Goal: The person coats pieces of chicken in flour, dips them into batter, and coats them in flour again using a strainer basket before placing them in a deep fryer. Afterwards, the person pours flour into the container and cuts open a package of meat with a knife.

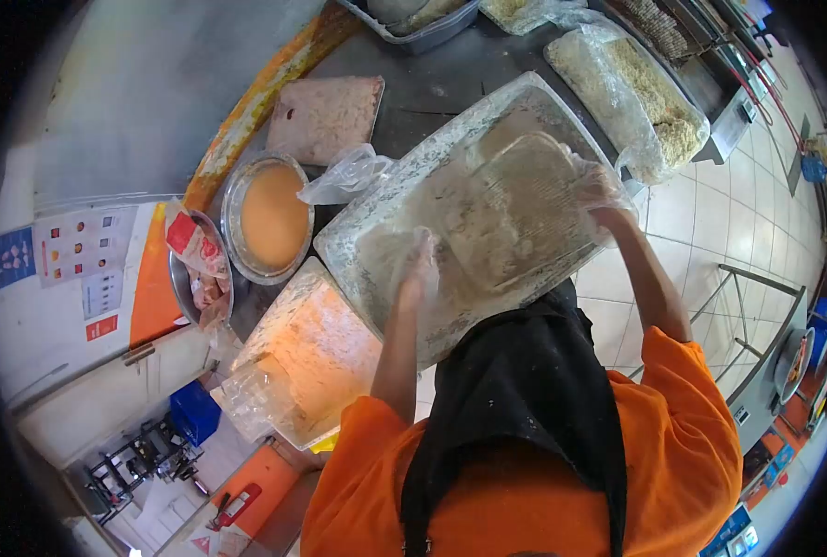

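Note:
A large whitish tub [348,218], coated with flour-like powder, lies tilted in front of my body. Inside it is a rectangular wire-mesh sieve [525,200] with rounded corners, dusted with the same powder. My right hand [601,190], in a clear glove, is closed on the sieve's right end. At the opposite end my left hand [419,265], also in a clear glove, is closed at the sieve's left edge; its fingers are blurred and partly lost in the dust.
Left of the tub stand a bowl of orange batter [274,215], a bowl with bagged raw meat [211,288] and a box of orange breading [311,348]. Behind lies a tray of pale pink food [325,119]. A bagged tray of crumbs [631,97] sits at the right.

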